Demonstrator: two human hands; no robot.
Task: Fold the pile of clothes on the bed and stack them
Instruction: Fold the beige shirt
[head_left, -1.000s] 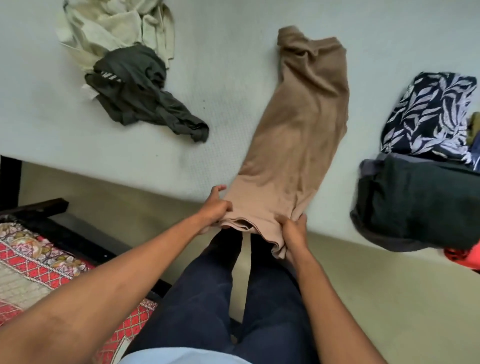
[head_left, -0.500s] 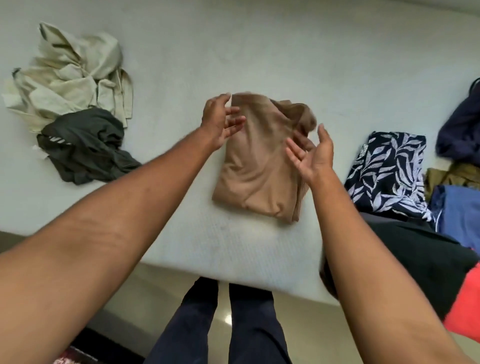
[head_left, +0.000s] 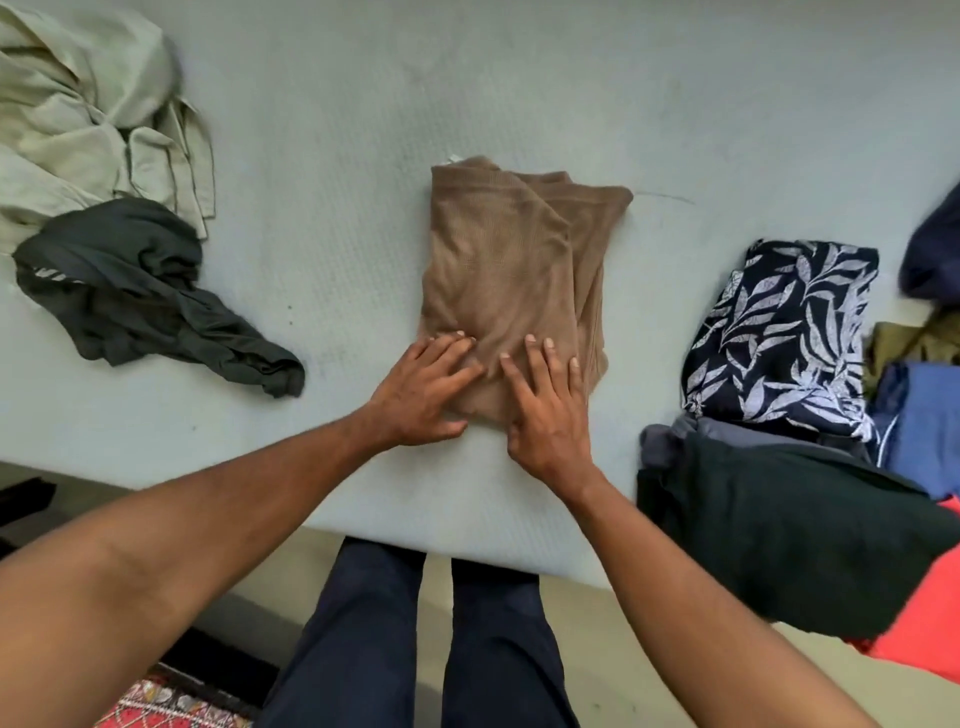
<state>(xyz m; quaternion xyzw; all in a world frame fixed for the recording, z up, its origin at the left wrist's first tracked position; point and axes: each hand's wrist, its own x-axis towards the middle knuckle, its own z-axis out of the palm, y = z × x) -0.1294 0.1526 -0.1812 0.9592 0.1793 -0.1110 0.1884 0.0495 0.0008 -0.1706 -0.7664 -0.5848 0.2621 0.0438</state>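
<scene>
Tan folded garment (head_left: 511, 270) lies on the bed (head_left: 337, 130); left hand (head_left: 423, 387) and right hand (head_left: 545, 402), fingers flat, press its six o'clock edge.

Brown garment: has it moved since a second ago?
Yes. The brown garment hung over the bed edge; now it lies folded, wholly on it.

No text, brand or number can be read anywhere. The crumpled dark green garment (head_left: 156, 306) on the pale grey bed (head_left: 519, 78) has a short strip of white marks (head_left: 52, 273) near its left edge, too blurred to make out as letters. A small white tag (head_left: 455, 158) shows at the far left corner of the folded tan knit garment (head_left: 498, 270); nothing on it is legible.
</scene>
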